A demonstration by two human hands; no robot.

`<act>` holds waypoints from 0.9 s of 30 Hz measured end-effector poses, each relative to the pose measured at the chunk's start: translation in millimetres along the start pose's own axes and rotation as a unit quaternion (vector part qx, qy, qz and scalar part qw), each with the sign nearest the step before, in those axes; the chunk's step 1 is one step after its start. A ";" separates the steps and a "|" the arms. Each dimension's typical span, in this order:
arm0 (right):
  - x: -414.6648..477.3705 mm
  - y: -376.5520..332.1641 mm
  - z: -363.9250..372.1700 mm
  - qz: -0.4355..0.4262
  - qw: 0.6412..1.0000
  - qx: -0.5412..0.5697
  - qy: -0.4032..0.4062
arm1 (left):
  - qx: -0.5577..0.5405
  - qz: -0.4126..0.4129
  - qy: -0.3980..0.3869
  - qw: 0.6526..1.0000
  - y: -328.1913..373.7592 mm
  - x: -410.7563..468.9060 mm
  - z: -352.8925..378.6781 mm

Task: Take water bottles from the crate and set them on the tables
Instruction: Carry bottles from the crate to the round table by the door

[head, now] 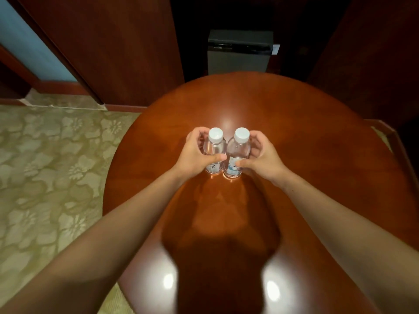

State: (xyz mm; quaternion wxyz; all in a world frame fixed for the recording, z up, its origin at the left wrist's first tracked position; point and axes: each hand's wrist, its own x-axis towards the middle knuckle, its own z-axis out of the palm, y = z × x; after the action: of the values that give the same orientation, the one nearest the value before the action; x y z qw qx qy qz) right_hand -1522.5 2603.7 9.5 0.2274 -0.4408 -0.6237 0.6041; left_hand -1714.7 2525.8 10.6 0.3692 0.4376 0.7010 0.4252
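Two clear water bottles with white caps stand upright side by side, touching, near the middle of a round polished wooden table (306, 137). My left hand (195, 152) curls round the left bottle (215, 146), thumb across its label. My right hand (264, 155) curls round the right bottle (238, 148) in the same way. Both bottle bases rest on the tabletop. No crate is in view.
A grey box-like unit (240, 53) stands in a dark recess behind the table. Dark wood panelling runs along the back. Patterned green carpet (49, 177) covers the floor to the left. A wooden furniture edge (394, 141) shows at the right.
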 end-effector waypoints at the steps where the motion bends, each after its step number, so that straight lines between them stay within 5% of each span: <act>1: -1.5 -0.2 -0.4 0.000 1.000 -0.008 -0.005 | 0.002 0.001 0.000 1.000 0.1 -1.3 0.2; 13: -9.0 -6.4 3.4 -0.024 0.982 -0.186 0.010 | -0.005 -0.016 -0.060 0.998 11.9 -12.1 -16.7; 27: -1.7 -3.3 5.5 -0.012 0.986 -0.163 0.025 | -0.006 -0.021 -0.042 0.999 11.7 -14.9 -9.4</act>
State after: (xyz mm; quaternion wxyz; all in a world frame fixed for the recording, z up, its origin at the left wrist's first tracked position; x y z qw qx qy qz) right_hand -1527.0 2599.6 12.2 0.1750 -0.4795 -0.7132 0.4804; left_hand -1714.5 2512.4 27.0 0.4102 0.4379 0.6914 0.4024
